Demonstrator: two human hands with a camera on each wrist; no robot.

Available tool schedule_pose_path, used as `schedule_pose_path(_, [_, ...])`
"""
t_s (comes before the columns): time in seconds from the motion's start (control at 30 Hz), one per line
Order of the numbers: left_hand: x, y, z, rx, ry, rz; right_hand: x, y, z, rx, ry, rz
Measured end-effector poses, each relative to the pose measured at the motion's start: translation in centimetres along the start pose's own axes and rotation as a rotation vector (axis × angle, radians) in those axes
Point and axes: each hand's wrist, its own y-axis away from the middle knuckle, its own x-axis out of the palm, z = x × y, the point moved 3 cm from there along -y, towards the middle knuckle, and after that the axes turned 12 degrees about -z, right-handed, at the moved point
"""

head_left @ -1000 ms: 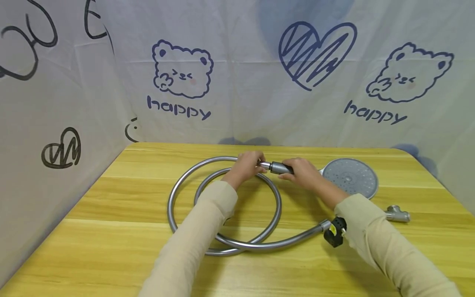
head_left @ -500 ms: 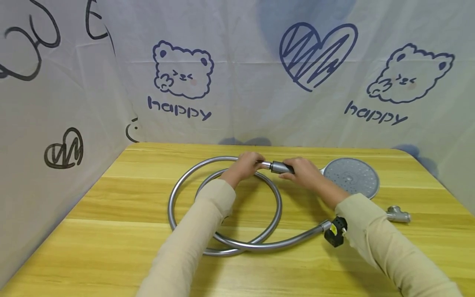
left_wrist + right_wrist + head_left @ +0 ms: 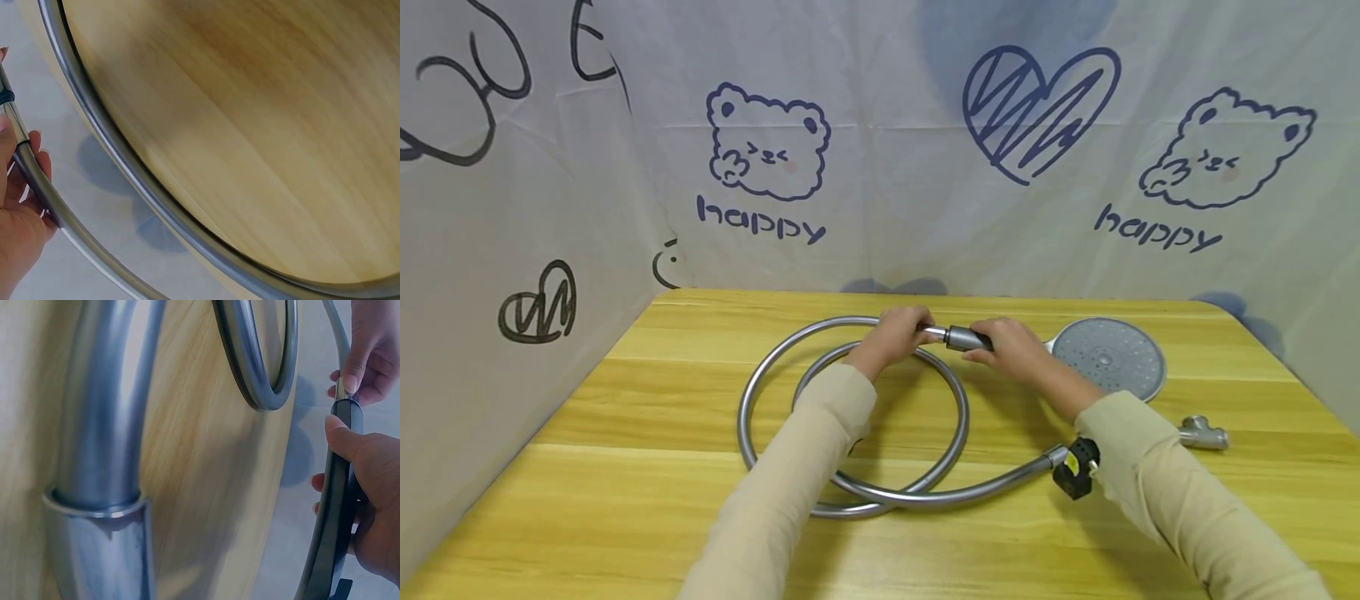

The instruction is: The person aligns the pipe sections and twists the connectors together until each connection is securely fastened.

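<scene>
A grey shower head (image 3: 1108, 360) with a round nozzle face is held at the back of the table. My right hand (image 3: 1017, 352) grips its dark grey handle (image 3: 331, 519), fingers wrapped round it. Just left of that, my left hand (image 3: 897, 335) pinches the silver end fitting (image 3: 17, 123) of a metal shower hose (image 3: 94, 122). The fitting meets the end of the handle, as the right wrist view shows. From there the hose lies in loops, and its other end (image 3: 1057, 456) rests near my right sleeve. How far the joint is threaded cannot be seen.
A small chrome valve or tee fitting (image 3: 1204, 433) lies on the wooden table (image 3: 625, 500) at the right, partly behind my right sleeve. A black wrist camera (image 3: 1077, 469) sits close to the hose's free end. White cloth (image 3: 880, 167) with drawings hangs behind.
My left fingers have shifted slightly round the hose fitting. The right hand, shower head and hose loops look the same.
</scene>
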Motion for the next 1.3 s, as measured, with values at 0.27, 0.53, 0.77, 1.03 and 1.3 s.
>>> schedule_pose_path(0.27, [0.12, -0.09, 0.02, -0.009, -0.003, -0.016, 0.07, -0.15, -0.06, -0.011, 0.009, -0.012])
schedule_pose_path(0.53, [0.35, -0.14, 0.31, -0.021, 0.0, -0.029, 0.3, -0.08, -0.08, -0.016, -0.01, -0.01])
schedule_pose_path(0.77, [0.15, -0.22, 0.16, 0.035, 0.005, 0.014, 0.13, -0.12, -0.04, 0.014, -0.008, 0.007])
schedule_pose_path(1.03, [-0.29, -0.24, 0.22, 0.068, 0.001, 0.021, 0.15, -0.25, 0.14, 0.01, -0.004, 0.009])
schedule_pose_path(1.3, [-0.2, -0.17, 0.26, 0.001, 0.027, -0.022, 0.12, -0.29, 0.24, 0.017, -0.01, 0.013])
